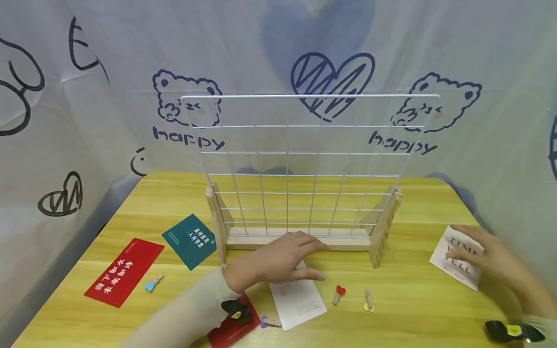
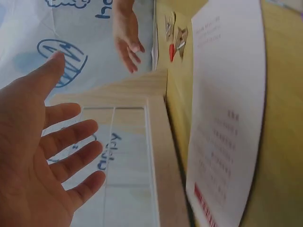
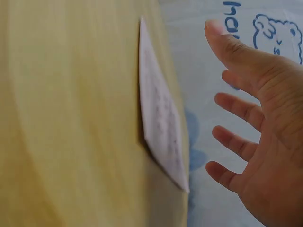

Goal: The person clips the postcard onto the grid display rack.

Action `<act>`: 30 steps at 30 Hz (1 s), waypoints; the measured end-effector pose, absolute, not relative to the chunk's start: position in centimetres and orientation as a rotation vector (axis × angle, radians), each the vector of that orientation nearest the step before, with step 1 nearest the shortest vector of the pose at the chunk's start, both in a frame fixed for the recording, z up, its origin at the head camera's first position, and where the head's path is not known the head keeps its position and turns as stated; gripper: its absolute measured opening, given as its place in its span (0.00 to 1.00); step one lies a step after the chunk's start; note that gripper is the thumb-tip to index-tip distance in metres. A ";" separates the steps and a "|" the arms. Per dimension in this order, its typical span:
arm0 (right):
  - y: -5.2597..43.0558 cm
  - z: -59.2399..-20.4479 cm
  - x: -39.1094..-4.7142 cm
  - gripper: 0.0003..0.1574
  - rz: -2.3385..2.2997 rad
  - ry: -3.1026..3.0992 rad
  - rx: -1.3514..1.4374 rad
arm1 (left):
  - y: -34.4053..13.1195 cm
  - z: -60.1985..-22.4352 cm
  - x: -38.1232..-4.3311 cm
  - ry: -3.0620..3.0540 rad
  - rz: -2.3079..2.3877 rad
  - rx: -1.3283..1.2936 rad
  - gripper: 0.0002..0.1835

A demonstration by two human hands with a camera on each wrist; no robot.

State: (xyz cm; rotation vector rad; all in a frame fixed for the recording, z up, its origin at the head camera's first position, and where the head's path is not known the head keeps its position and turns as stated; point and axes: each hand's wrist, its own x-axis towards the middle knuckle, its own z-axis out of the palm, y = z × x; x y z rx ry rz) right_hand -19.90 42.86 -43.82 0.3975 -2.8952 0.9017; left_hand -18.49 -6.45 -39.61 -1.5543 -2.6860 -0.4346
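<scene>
Nothing is gripped by either hand. The left hand (image 1: pixel 278 258) is held flat, fingers straight and spread, above the upper end of a white printed card (image 1: pixel 298 299) that lies on the yellow wooden table (image 1: pixel 417 309); in the left wrist view the palm is seen well clear of the card, so no contact can be confirmed. The right hand (image 1: pixel 491 258) is likewise spread open over a white card lettered "TIME WILL TELL" (image 1: pixel 457 263) near the table's right edge; whether its fingertips touch the card cannot be told.

Just behind the left hand, a white wire grid panel (image 1: pixel 304 159) is stood upright in a slotted wooden stand (image 1: pixel 300 239). No card and no clip is seen attached to the grid.

Small wooden clothespins are scattered loose on the table: one with a red heart (image 1: pixel 339 293), one with a yellow heart (image 1: pixel 368 300), one with a blue heart (image 1: pixel 153 283). A teal card (image 1: pixel 190 240) and a long red card (image 1: pixel 124 271) lie to the left, apart from both hands.

By judgement, the work is at its beginning: the stand is assembled, but every card is still flat on the table and every visible clip unused.
</scene>
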 end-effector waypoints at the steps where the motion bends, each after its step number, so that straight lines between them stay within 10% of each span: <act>1: 43.0 -44.1 -19.9 0.49 0.902 -2.901 0.389 | -6.1 -39.8 -18.6 -2.690 -0.432 -1.569 0.33; 30: 46.8 -47.4 -19.8 0.52 0.903 -2.944 0.250 | -0.8 -43.8 -18.9 -2.848 -0.414 -1.748 0.34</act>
